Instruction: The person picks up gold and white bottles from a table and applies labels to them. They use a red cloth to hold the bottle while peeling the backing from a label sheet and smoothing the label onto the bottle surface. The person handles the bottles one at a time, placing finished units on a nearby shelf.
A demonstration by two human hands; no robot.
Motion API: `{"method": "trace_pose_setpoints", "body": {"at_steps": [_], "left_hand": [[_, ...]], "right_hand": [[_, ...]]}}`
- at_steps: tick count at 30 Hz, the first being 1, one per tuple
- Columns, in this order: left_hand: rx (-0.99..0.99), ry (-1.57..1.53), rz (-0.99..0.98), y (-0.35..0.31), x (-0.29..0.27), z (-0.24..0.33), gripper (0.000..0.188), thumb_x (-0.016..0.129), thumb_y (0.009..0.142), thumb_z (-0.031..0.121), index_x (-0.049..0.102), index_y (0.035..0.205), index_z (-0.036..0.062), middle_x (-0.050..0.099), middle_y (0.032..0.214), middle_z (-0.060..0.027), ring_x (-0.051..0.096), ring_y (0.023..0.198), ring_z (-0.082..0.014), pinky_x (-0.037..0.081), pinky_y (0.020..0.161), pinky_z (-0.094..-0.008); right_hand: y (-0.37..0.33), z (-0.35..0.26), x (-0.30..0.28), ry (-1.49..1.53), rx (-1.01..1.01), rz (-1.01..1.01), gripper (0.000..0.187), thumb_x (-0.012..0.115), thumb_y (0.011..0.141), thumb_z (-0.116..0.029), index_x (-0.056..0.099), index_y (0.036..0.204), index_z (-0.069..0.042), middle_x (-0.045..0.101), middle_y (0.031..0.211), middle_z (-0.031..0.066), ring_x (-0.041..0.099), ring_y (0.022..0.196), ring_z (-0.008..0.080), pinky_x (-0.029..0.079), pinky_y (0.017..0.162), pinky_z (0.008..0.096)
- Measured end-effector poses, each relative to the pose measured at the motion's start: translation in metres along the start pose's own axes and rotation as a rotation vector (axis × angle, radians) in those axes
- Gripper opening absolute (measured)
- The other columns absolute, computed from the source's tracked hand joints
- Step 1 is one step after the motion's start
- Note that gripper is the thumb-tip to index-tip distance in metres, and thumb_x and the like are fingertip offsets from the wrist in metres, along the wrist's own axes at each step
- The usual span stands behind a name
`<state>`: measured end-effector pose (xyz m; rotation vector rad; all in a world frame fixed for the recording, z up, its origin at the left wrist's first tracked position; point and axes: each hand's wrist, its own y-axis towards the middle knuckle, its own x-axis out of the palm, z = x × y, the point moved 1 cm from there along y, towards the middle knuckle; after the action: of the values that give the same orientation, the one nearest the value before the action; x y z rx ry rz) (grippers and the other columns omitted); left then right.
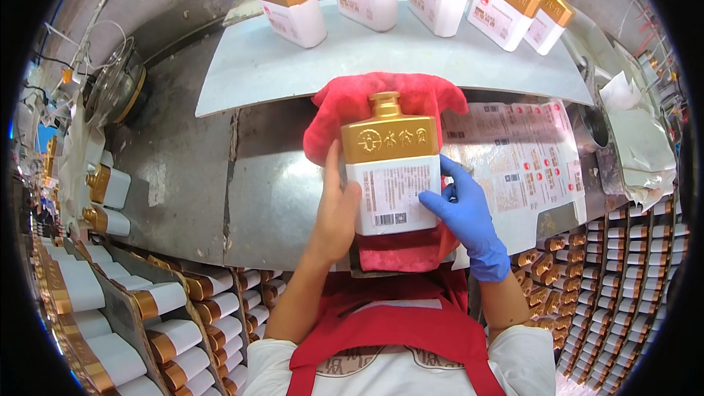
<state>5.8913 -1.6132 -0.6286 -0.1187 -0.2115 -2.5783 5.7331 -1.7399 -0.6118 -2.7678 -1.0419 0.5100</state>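
Note:
A white bottle with a gold shoulder and neck [391,176] lies tilted on a red cloth [330,117], its printed label facing up. My bare left hand [336,209] grips its left side. On the right side my right hand [462,209], in a blue glove, holds the edge with the thumb pressed on the label. Beside the cloth, to the right, are sheets of printed labels [513,154] on the metal table.
A pale grey board [352,59] spans the table's far side, with several similar bottles [367,0] standing on it. Stacked bottles crowd the lower left [176,334] and lower right [609,286]. A round metal pan [117,88] sits at the left, crumpled white paper [634,139] at the right.

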Motion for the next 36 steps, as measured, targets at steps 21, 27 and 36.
{"method": "trace_pose_setpoints", "body": {"at_steps": [21,27,36], "left_hand": [[-0.010,0.043,0.057,0.008,0.021,0.011,0.084,0.061,0.083,0.003,0.003,0.145,-0.0016,0.043,0.130,-0.0172,0.053,0.112,-0.0228,0.046,0.090,-0.0316],[-0.014,-0.019,-0.015,0.004,0.009,0.002,0.074,0.051,0.089,0.004,0.004,0.145,-0.0041,0.033,0.139,-0.0175,0.037,0.126,-0.0222,0.032,0.104,-0.0323],[0.001,0.051,-0.013,-0.005,0.014,0.006,0.082,0.057,0.088,0.007,-0.002,0.144,-0.0040,0.032,0.139,-0.0190,0.039,0.125,-0.0237,0.034,0.102,-0.0333]], "right_hand": [[0.001,-0.022,0.012,0.107,-0.069,0.063,0.059,0.076,0.075,-0.018,0.050,0.124,0.000,0.066,0.095,0.0107,0.064,0.076,0.0119,0.052,0.066,0.0252],[0.003,-0.023,0.009,0.064,-0.064,0.024,0.062,0.077,0.073,-0.022,0.050,0.124,0.000,0.066,0.092,0.0098,0.063,0.070,0.0111,0.051,0.063,0.0253],[0.001,-0.018,0.006,0.077,-0.009,-0.028,0.063,0.076,0.074,-0.020,0.048,0.127,0.001,0.065,0.101,0.0119,0.063,0.083,0.0138,0.051,0.073,0.0278]]}}
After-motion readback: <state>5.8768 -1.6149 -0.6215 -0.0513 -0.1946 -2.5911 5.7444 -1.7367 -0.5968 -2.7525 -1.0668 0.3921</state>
